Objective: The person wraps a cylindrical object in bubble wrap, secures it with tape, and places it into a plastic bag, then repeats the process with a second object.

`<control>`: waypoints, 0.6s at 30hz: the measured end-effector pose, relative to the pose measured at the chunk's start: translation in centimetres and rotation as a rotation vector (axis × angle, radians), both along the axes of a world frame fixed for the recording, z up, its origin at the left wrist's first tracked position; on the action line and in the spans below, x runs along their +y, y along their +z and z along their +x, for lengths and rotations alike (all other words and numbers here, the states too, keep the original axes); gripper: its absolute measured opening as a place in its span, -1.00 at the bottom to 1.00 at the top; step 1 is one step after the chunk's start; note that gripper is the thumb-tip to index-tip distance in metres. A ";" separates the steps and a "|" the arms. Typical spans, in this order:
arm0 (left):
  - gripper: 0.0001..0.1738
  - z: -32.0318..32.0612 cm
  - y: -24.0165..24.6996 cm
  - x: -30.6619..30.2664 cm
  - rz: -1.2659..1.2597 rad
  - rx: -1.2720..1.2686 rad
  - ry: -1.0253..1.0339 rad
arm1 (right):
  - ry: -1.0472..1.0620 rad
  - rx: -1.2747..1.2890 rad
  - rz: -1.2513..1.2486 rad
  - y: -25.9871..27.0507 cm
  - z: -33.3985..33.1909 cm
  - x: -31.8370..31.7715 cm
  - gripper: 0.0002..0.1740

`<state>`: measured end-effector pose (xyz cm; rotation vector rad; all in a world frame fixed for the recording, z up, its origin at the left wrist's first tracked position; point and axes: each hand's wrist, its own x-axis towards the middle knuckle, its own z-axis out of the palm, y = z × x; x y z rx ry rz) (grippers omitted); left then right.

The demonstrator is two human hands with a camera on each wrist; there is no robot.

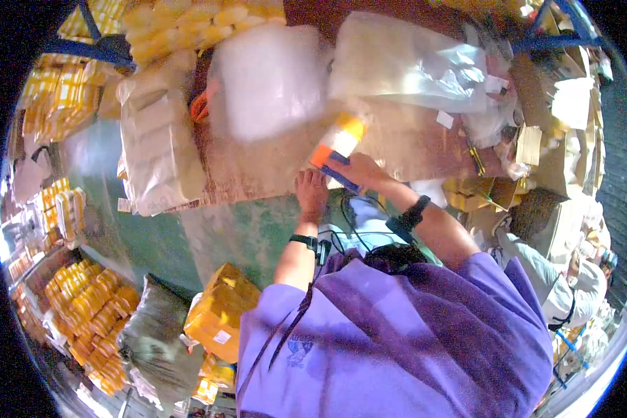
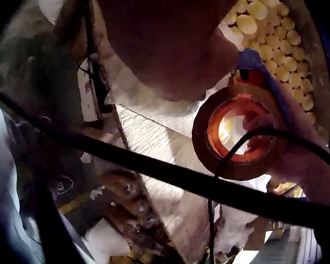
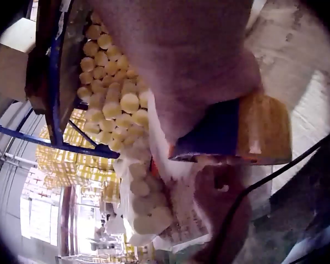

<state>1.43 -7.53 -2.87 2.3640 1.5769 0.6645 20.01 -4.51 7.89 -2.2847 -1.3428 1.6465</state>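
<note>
My right hand [image 1: 364,173] grips a blue and orange tape dispenser [image 1: 318,155] above the table's near edge. In the left wrist view its brown tape roll [image 2: 203,137] has an orange hub, with fingers seen through the middle. The right wrist view shows the right hand [image 3: 192,66] over the blue side [image 3: 212,132] of the dispenser. A blurred yellow and white part [image 1: 348,131] lies beyond the dispenser. Just left of it, my left hand [image 1: 311,194] is at the cardboard's near edge, fingers extended forward and nothing visibly held.
Clear plastic-wrapped packs [image 1: 268,83] and a plastic-covered bundle [image 1: 407,66] lie across the table, with a wrapped brown pack [image 1: 160,139] at left. Yellow-white rolls [image 1: 202,24] are stacked at the back. A taped box [image 1: 223,310] stands below left; another person [image 1: 571,289] is at right.
</note>
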 end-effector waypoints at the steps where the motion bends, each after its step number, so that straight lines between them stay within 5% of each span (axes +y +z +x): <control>1: -0.81 -0.1 -1.0 -0.3 -0.019 -0.058 -0.027 | 0.033 -0.071 0.012 -1.1 -0.6 0.7 -0.06; 6: -0.67 -0.3 -3.7 -1.6 -0.237 -0.115 -0.043 | 0.106 -0.082 -0.052 -2.7 -1.0 2.9 -0.08; 9: -0.48 0.1 1.4 -0.6 -0.583 -0.457 0.264 | 0.171 -0.136 -0.197 -0.2 -1.1 4.0 0.07; 18: -0.04 -3.0 -2.1 3.2 -0.389 -0.408 -0.173 | 0.169 -0.240 -0.133 -1.7 -1.2 2.0 0.10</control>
